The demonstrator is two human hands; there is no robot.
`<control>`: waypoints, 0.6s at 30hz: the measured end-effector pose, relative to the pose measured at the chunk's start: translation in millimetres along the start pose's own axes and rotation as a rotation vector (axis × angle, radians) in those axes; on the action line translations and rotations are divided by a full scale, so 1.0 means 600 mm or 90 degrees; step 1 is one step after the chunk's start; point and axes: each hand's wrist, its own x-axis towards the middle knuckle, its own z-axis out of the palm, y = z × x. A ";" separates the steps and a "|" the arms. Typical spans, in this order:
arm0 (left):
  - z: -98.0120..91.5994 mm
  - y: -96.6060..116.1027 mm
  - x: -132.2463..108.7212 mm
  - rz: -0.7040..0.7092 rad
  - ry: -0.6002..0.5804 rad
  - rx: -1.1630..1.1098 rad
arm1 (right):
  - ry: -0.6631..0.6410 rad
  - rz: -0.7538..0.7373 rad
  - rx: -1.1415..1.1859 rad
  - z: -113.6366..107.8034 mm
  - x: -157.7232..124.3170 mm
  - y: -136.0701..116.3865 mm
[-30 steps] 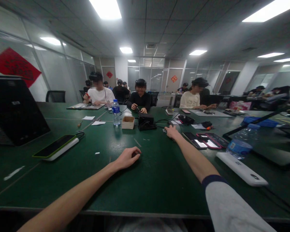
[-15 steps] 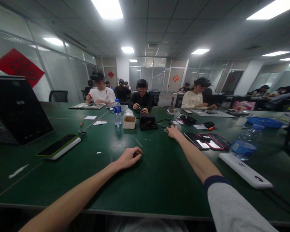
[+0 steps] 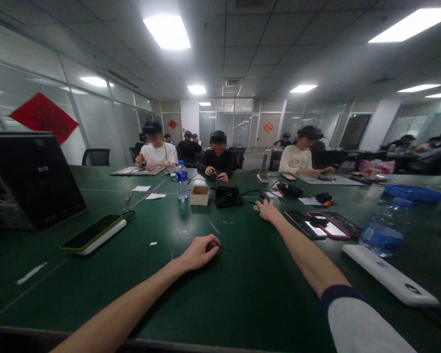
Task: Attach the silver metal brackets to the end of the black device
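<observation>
View tilted up slightly. Small, flat, silvery piece sat by right hand, couldn't tell if gripped. Left hand lay half-curled, thumb off fingers.

Right hand stretched over green table

It lies at one o'clock, beside a small metallic piece; its grip is hidden. The left hand rests loosely curled near twelve, an open box beyond it. A white device lies at two.
</observation>
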 end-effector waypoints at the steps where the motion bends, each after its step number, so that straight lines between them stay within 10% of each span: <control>1: 0.001 -0.001 0.000 0.001 0.001 0.001 | 0.004 0.000 -0.001 0.000 -0.001 -0.001; 18: -0.005 0.006 -0.002 -0.010 -0.009 0.000 | -0.001 -0.012 -0.007 0.005 0.004 0.000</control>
